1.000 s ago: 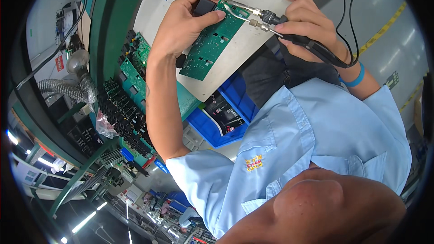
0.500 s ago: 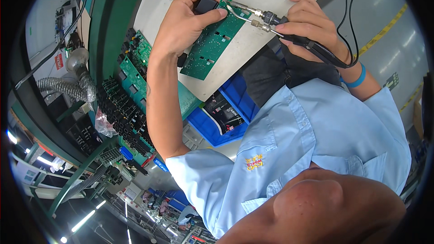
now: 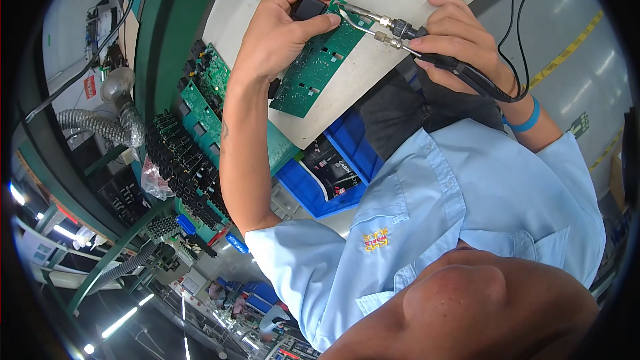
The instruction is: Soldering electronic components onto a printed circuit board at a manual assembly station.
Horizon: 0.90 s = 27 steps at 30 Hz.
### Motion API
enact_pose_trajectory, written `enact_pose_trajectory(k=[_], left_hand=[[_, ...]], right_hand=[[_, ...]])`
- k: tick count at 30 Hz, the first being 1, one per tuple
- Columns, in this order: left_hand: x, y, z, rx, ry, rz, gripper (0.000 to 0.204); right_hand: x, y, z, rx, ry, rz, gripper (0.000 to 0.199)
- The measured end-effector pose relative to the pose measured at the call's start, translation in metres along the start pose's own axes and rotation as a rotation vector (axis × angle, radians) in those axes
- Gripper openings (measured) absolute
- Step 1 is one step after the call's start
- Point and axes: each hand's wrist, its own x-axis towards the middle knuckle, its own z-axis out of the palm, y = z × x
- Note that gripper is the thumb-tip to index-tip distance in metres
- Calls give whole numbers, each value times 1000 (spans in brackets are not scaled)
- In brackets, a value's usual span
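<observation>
My left grip is clamped on the board, my right grip closed around 2 irons, tips at the board's far end

Yellow and red embroidered lettering is borne on the chest of the light-blue shirt. White print is carried by the dark package in the blue bin, near the table's edge. Pale lettering is shown on a red sign at the far left, and white marks on a small blue piece, near left. Any print on the green circuit board is too fine to be read.
</observation>
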Motion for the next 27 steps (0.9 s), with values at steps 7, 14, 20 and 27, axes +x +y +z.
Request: enact_pose_trajectory(k=[7, 14, 20, 27], left_hand=[[0, 6, 2, 0, 15, -32, 30], [-3, 3, 1, -8, 10, -23, 31], [0, 4, 1, -7, 24, -25, 32], [-3, 1, 1, -31, 55, -33, 30]], right_hand=[[-1, 5, -4, 26, 47, -4, 41], [40, 18, -13, -97, 193, 217, 39], [27, 43, -12, -120, 115, 584, 46], [9, 3, -9, 87, -29, 3, 41]])
